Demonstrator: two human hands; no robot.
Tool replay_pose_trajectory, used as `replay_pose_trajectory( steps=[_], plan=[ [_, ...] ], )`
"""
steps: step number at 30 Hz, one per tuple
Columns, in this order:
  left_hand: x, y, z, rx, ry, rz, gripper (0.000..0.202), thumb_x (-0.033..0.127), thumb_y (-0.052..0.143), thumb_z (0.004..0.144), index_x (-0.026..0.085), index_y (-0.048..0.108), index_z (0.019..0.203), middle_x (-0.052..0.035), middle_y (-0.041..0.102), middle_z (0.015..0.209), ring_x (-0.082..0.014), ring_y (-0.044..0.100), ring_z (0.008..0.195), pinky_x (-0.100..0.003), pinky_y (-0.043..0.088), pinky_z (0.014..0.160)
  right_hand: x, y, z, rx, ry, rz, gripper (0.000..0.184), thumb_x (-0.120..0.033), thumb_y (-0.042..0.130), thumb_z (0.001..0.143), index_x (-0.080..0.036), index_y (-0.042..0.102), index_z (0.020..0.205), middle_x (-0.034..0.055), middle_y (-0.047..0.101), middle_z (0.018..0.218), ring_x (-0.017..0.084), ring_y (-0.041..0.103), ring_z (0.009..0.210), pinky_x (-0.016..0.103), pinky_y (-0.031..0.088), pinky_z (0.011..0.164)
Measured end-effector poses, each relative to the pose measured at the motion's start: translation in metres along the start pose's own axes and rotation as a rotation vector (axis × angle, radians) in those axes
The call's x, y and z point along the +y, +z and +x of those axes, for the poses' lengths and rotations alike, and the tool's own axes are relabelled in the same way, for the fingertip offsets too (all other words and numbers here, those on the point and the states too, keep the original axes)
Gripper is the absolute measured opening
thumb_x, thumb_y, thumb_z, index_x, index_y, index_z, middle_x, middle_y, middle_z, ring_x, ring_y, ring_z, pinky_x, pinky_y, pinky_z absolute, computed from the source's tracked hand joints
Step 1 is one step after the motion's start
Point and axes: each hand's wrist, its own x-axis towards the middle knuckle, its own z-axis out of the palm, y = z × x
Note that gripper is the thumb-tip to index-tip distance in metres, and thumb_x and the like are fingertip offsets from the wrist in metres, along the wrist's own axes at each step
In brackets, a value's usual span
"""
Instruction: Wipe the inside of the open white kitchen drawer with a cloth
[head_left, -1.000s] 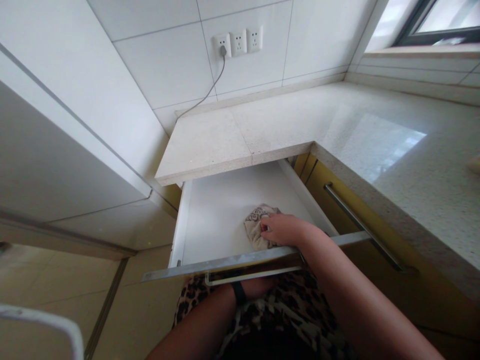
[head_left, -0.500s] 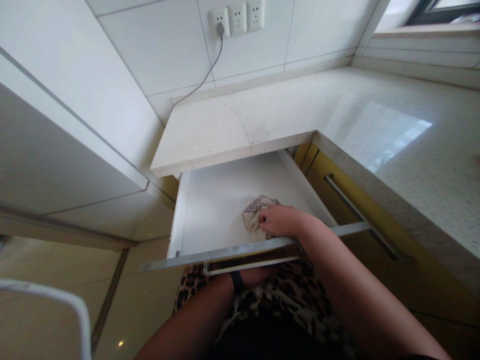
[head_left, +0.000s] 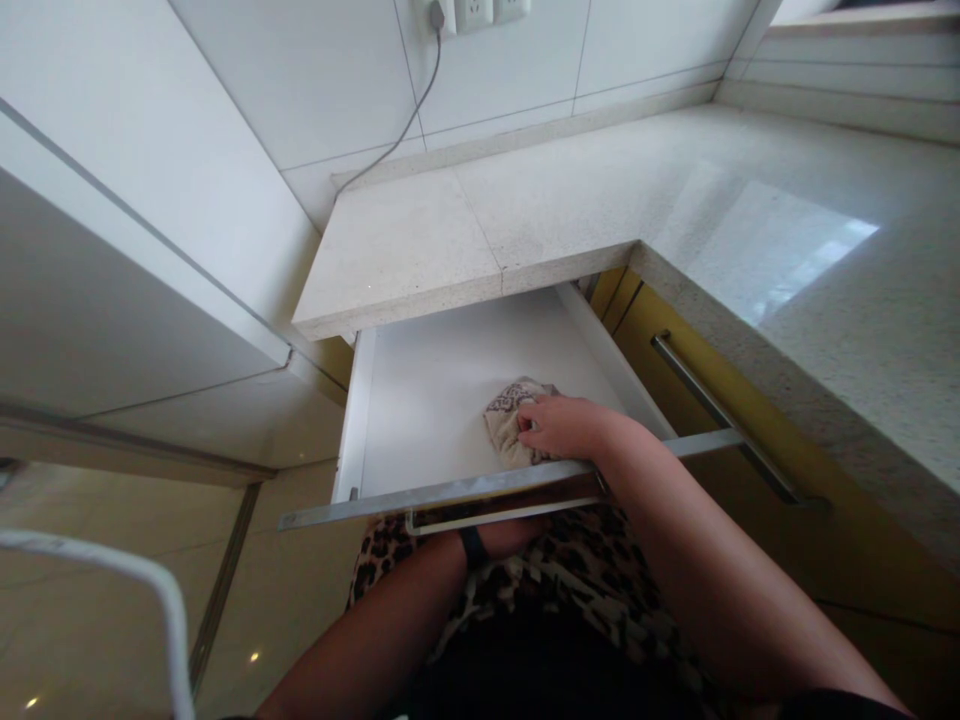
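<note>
My right hand (head_left: 561,425) reaches over the front of a pulled-out white drawer (head_left: 427,400) and is closed on a bunched beige cloth (head_left: 504,420) with a dark printed pattern. The cloth rests against the drawer's bottom, towards the front right. My left hand (head_left: 517,535) is low in front of the drawer, behind its metal handle (head_left: 495,520); its fingers are hidden by the drawer front. A dark band circles the left wrist.
A pale speckled countertop (head_left: 420,240) overhangs the drawer and turns along the right side. Yellow cabinet doors with a bar handle (head_left: 720,415) stand at right. A grey cord (head_left: 409,125) runs from a wall socket. A white curved tube (head_left: 142,575) is at lower left.
The view has tilted slightly down, so the scene sits a little higher or lower at its edges. My right hand stays on the cloth at nearly the same place in the drawer.
</note>
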Motion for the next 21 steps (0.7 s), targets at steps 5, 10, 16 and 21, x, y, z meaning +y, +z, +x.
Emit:
replay_pose_trajectory(
  steps=[5,10,16,21],
  plan=[
    [0.012,0.0,-0.001,0.035,0.007,0.013,0.056,0.061,0.046,0.092,0.029,0.06,0.136,0.002,0.058,0.146,-0.0212,0.029,0.157,-0.046,0.011,0.143,0.001,-0.001,0.001,-0.006,-0.002,0.002,0.087,-0.07,0.022,0.083,-0.016,0.033,0.15,0.0072,0.031,0.141,-0.006,0.019,0.146,0.033,0.023,0.146],
    [0.012,0.001,-0.003,0.0,0.003,-0.008,0.05,0.061,0.049,0.092,0.033,0.064,0.13,0.0038,0.064,0.139,-0.0182,0.035,0.155,-0.047,0.007,0.143,0.0,-0.001,0.0,-0.001,0.0,-0.003,0.084,-0.067,0.022,0.084,-0.016,0.034,0.15,0.0071,0.032,0.141,-0.007,0.019,0.145,0.031,0.025,0.146],
    [0.02,0.002,-0.003,0.013,0.017,-0.066,0.057,0.063,0.05,0.09,0.033,0.057,0.138,0.0034,0.066,0.137,-0.0172,0.037,0.154,-0.042,0.012,0.144,-0.004,-0.004,-0.006,-0.001,-0.009,0.005,0.085,-0.068,0.022,0.084,-0.016,0.034,0.15,0.0071,0.031,0.141,-0.006,0.019,0.145,0.032,0.024,0.146],
    [0.028,0.002,-0.004,0.036,0.037,-0.075,0.054,0.061,0.048,0.092,0.033,0.058,0.137,0.0029,0.068,0.133,-0.0175,0.04,0.151,-0.041,0.011,0.143,-0.003,-0.003,-0.003,0.017,-0.02,0.004,0.085,-0.068,0.022,0.084,-0.016,0.034,0.15,0.0073,0.032,0.14,-0.007,0.019,0.144,0.03,0.025,0.145]
  ],
)
